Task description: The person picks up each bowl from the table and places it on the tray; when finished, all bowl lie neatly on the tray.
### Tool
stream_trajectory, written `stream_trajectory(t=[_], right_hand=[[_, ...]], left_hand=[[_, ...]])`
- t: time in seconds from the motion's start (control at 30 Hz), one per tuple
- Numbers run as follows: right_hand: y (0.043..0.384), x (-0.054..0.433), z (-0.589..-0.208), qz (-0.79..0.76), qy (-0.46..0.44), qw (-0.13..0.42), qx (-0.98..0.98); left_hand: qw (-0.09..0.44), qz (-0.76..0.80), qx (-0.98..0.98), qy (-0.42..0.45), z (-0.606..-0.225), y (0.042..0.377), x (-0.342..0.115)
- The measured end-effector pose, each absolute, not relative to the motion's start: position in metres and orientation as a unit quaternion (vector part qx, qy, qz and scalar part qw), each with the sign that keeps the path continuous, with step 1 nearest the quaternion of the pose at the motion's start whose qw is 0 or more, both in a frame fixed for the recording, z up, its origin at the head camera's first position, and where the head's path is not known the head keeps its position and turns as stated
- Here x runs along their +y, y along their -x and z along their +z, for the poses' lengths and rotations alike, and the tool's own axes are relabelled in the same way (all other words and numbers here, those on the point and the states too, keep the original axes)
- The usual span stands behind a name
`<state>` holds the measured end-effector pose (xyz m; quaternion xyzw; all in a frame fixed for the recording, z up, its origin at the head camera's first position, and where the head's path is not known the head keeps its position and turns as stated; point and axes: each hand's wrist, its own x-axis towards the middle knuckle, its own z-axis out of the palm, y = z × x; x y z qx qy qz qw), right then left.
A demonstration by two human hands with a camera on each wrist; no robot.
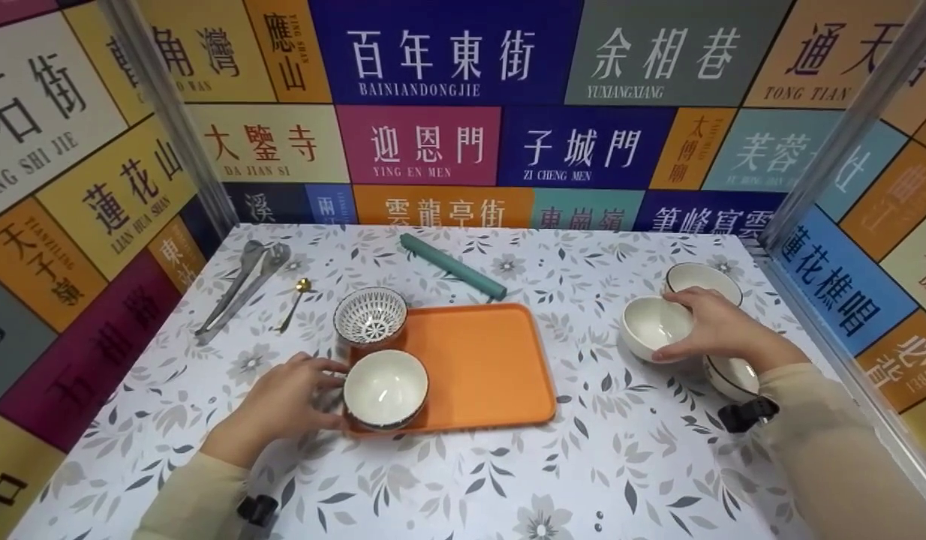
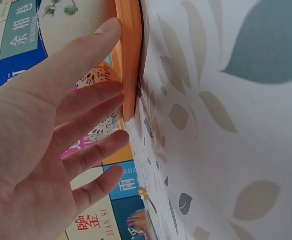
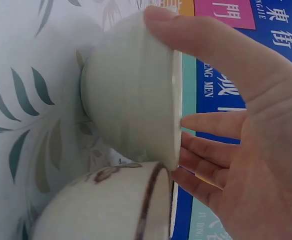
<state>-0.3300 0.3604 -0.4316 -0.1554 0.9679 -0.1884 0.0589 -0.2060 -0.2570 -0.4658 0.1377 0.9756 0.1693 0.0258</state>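
My left hand is beside a cream bowl on the left part of an orange tray. Its fingers are spread, and in the left wrist view thumb and fingertips are right at the tray's edge. Behind that bowl stands a black-and-white patterned bowl, over the tray's back left corner. On the right, my right hand grips a plain white bowl, thumb on its near side and fingers at the far rim. Two dark-rimmed bowls stand close by, one behind and one in front.
Grey tongs and a small gold spoon lie at the back left of the table. A rolled green cloth or mat lies behind the tray. Panels with printed signs close off the back and sides.
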Motion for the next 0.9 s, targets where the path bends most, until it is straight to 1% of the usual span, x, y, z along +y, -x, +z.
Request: stream_trajectory(t=[0.53, 0.73, 0.9], right_hand=[[0.325, 0.333, -0.446, -0.241, 0.136, -0.017, 0.961], [0.320, 0.309, -0.448, -0.270, 0.142, -0.033, 0.952], [0.318, 0.288, -0.449, -0.290, 0.150, -0.036, 0.945]], left_hand=[[0.004, 0.158, 0.972, -0.172, -0.468, 0.206, -0.259], [0.003, 0.159, 0.973, -0.167, -0.469, 0.205, -0.260], [0.003, 0.167, 0.973, -0.161, -0.468, 0.205, -0.259]])
